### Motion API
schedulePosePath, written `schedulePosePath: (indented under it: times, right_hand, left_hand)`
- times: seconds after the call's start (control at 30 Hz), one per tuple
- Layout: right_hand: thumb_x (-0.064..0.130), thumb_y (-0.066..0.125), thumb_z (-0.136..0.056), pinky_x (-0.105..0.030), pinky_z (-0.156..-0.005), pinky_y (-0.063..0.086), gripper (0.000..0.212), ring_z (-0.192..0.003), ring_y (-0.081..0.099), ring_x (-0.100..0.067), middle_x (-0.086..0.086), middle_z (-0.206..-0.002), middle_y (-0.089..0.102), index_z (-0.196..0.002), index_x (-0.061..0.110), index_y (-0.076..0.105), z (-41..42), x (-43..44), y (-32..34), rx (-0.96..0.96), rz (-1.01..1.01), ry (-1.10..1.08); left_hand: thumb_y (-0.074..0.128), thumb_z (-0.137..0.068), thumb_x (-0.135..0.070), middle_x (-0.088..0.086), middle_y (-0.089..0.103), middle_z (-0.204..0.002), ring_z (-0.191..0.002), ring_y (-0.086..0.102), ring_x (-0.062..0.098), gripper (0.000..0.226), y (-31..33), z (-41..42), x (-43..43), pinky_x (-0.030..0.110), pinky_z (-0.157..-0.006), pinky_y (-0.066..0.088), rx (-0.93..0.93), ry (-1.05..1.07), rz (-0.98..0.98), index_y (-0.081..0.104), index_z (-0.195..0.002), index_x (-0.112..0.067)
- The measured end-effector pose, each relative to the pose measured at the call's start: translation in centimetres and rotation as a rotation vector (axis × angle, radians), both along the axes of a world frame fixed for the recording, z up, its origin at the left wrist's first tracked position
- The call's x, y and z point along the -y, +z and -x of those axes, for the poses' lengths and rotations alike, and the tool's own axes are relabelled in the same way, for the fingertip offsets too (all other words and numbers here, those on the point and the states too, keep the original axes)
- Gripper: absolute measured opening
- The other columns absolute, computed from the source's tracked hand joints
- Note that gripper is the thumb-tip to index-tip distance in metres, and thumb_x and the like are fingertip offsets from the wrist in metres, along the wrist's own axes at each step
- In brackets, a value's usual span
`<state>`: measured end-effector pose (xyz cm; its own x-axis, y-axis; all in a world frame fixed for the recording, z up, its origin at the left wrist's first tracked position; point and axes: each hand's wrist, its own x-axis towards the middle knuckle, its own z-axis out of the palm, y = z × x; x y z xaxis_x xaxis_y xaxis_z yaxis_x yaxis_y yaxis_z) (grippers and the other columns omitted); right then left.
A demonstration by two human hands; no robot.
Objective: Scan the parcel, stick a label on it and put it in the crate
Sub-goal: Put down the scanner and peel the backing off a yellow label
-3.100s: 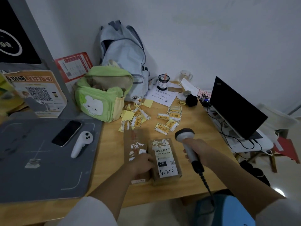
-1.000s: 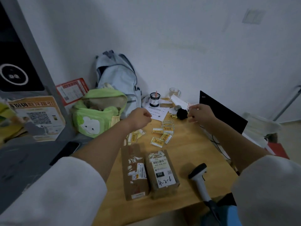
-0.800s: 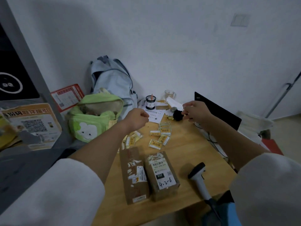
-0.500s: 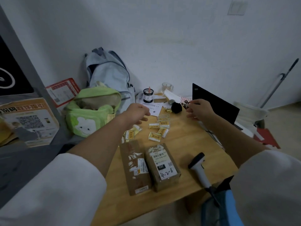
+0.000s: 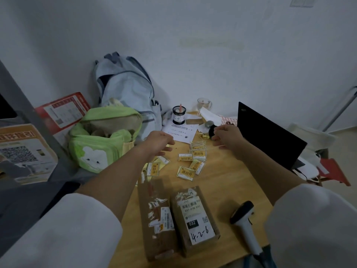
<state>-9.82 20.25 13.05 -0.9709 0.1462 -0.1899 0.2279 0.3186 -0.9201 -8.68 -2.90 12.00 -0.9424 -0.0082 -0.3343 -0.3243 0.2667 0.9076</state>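
Two brown parcels lie side by side near the table's front edge: a plain one [image 5: 156,219] and one with a white label marked 4-2-6 [image 5: 195,219]. The white handheld scanner [image 5: 244,225] lies on the table to their right, with nobody holding it. Several yellow labels [image 5: 191,161] are scattered beyond the parcels. My left hand [image 5: 159,142] hovers over the labels' left side, fingers apart and empty. My right hand [image 5: 228,136] is further right beside a small black round object [image 5: 211,130], fingers loosely apart, with nothing visible in it.
A green bag [image 5: 104,144] and a pale blue backpack [image 5: 125,86] stand at the back left. A black laptop [image 5: 270,140] sits at the right edge. A dark jar [image 5: 178,117], a glass cup [image 5: 203,103] and a paper sheet [image 5: 181,133] are at the back.
The scanner, earlier in my right hand, now lies on the table. Both hands reached to the far end and have come lower towards the labels; my left fist has opened.
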Motion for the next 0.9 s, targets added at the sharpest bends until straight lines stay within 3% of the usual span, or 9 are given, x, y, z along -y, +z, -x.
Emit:
schedulePosePath:
  times: [0.3, 0.43, 0.53, 0.63, 0.73, 0.83, 0.9]
  right_hand:
    - [0.005, 0.046, -0.092, -0.023, -0.052, 0.038, 0.013, -0.066, 0.052, -0.018, -0.005, -0.085, 0.057, -0.097, 0.014, 0.054, 9.0, 0.6, -6.2, 0.173, -0.006, 0.054]
    - [0.012, 0.054, -0.090, -0.035, -0.067, 0.048, 0.016, -0.076, 0.059, -0.026, -0.013, -0.104, 0.064, -0.101, 0.009, 0.065, 12.6, 1.1, -10.3, 0.176, -0.151, 0.135]
    - [0.021, 0.058, -0.090, -0.031, -0.068, 0.045, 0.027, -0.076, 0.057, -0.020, -0.010, -0.094, 0.067, -0.110, 0.007, 0.069, 14.4, 2.2, -13.2, 0.255, -0.229, 0.223]
    - [0.028, 0.058, -0.089, -0.027, -0.074, 0.043, 0.029, -0.085, 0.059, -0.018, -0.007, -0.106, 0.070, -0.111, 0.012, 0.071, 15.5, 3.4, -16.4, 0.295, -0.348, 0.353]
    - [0.030, 0.056, -0.089, -0.029, -0.083, 0.046, 0.029, -0.105, 0.062, -0.023, -0.006, -0.123, 0.066, -0.110, 0.017, 0.071, 16.4, 4.3, -19.3, 0.331, -0.475, 0.472]
    - [0.033, 0.048, -0.088, -0.043, -0.104, 0.040, 0.034, -0.138, 0.035, -0.029, -0.004, -0.152, 0.037, -0.110, 0.026, 0.072, 17.2, 4.7, -21.8, 0.374, -0.663, 0.673]
    - [0.036, 0.041, -0.088, -0.050, -0.107, 0.032, 0.039, -0.148, 0.009, -0.030, 0.000, -0.159, 0.021, -0.113, 0.026, 0.069, 17.7, 4.7, -23.4, 0.402, -0.802, 0.786]
  left_hand:
    - [0.058, -0.084, -0.013, 0.004, 0.066, -0.095, -0.074, 0.062, 0.016, 0.022, -5.5, 7.2, -0.2, 0.027, -0.064, 0.044, 0.153, 0.014, 0.069, 0.064, -0.105, -0.009]
    - [0.058, -0.084, -0.013, 0.007, 0.065, -0.095, -0.075, 0.061, 0.018, 0.023, -8.5, 9.5, -0.1, 0.028, -0.065, 0.043, 0.243, 0.038, 0.089, 0.065, -0.104, -0.006]
    - [0.058, -0.084, -0.013, 0.005, 0.065, -0.092, -0.076, 0.062, 0.019, 0.009, -10.8, 11.2, 0.2, 0.029, -0.067, 0.042, 0.300, 0.056, 0.084, 0.066, -0.088, -0.011]
    - [0.060, -0.084, -0.014, 0.003, 0.065, -0.088, -0.076, 0.062, 0.019, 0.007, -12.4, 12.9, 0.4, 0.029, -0.068, 0.043, 0.338, 0.090, 0.083, 0.062, -0.077, -0.018]
    - [0.062, -0.084, -0.017, 0.005, 0.067, -0.095, -0.076, 0.062, 0.019, 0.002, -13.9, 13.9, 0.7, 0.027, -0.063, 0.043, 0.380, 0.123, 0.079, 0.063, -0.084, -0.016]
    - [0.059, -0.086, -0.017, 0.006, 0.067, -0.105, -0.078, 0.063, 0.018, 0.009, -15.2, 14.5, 0.9, 0.027, -0.061, 0.042, 0.420, 0.121, 0.079, 0.064, -0.093, -0.014]
    - [0.058, -0.086, -0.015, 0.007, 0.066, -0.103, -0.077, 0.062, 0.017, 0.010, -15.8, 14.9, 1.0, 0.027, -0.062, 0.041, 0.421, 0.125, 0.076, 0.065, -0.094, -0.012]
